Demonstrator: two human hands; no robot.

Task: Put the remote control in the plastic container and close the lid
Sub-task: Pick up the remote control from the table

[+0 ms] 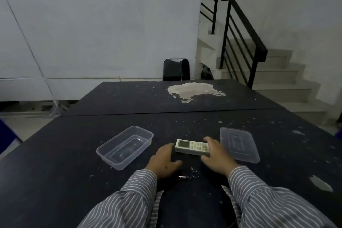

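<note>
On the table (185, 116), remote (191, 147) lies flat, long axis left-right, between both hands. Right hand (216, 157) grip loosely cupped over its right end; left hand (164, 161) open, touching left end. Open container (125, 146) sits left, lid (238, 144) right.

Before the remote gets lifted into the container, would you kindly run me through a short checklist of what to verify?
1. Plastic container open, nothing inside: ok.
2. Lid off, lying flat to the right of the remote, out of the way: ok.
3. Remote control flat on the table, screen up: ok.
4. Right hand at the remote's button end, fingers over it: ok; firm grip: cannot tell.
5. Left hand touching the remote's screen end: cannot tell.
6. Keychain lies nearer the person, clear of the way to the container: ok.
</note>
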